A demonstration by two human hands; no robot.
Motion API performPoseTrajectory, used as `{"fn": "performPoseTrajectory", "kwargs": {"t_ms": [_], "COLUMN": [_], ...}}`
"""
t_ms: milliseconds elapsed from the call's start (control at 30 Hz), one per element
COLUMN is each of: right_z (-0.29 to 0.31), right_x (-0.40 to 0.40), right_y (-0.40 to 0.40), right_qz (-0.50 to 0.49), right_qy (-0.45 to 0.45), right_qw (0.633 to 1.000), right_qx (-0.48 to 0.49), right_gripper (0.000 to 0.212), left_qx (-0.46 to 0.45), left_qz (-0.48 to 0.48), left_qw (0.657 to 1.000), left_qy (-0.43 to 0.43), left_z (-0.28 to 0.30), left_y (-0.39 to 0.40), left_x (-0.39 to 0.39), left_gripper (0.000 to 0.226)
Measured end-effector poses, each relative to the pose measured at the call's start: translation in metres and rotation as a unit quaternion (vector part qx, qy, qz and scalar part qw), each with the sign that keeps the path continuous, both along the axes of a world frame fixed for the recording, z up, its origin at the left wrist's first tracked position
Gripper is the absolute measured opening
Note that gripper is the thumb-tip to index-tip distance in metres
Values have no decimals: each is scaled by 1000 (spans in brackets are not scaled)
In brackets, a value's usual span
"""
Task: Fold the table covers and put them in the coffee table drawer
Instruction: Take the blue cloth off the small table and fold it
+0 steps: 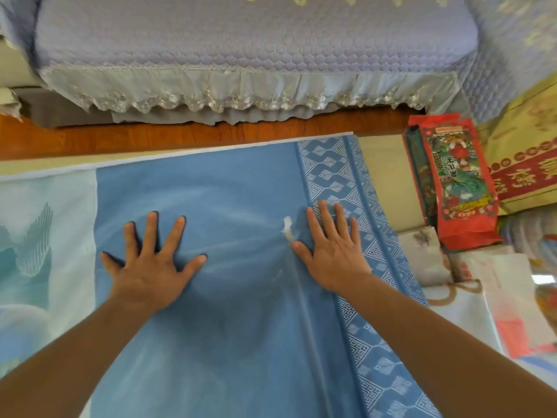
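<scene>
On blue cover point(229, 182), both hands point(150, 267) flat

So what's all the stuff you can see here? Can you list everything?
blue table cover: one, blue with a white patterned border, spread flat on the table.
pale cover: one, white and teal, on the left, partly under the blue one.
table: one, cream top, bare strip at the right.
sofa: one, lilac quilted cover with a lace frill, behind the table.
floor: reddish wood, between sofa and table.
red packet: one, lying on the table's right side.
yellow box: one, far right.
left hand: fingers spread, flat on the blue cover.
right hand: flat on the blue cover, by the border.
</scene>
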State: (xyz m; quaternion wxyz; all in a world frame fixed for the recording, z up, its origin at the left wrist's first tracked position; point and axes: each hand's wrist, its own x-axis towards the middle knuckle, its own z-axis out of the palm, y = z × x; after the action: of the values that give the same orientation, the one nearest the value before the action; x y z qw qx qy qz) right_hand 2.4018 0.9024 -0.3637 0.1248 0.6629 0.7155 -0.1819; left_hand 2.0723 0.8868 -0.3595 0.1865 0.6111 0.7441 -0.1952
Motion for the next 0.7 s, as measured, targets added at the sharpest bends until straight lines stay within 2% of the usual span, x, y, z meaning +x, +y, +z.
{"fn": "performPoseTrajectory", "kwargs": {"t_ms": [333,700], "right_z": [-5,-4], "right_x": [11,15], "right_y": [10,0], "right_qz": [19,33], "right_qy": [28,8], "right_qw": [999,999], "right_qx": [11,15], "right_gripper": [74,73], "left_qx": [-39,-58], "left_qz": [20,11], "left_qw": [999,998], "left_qy": [-12,-14], "left_z": [8,14], "left_y": [19,13], "left_x": [-2,1], "left_gripper": [83,86]}}
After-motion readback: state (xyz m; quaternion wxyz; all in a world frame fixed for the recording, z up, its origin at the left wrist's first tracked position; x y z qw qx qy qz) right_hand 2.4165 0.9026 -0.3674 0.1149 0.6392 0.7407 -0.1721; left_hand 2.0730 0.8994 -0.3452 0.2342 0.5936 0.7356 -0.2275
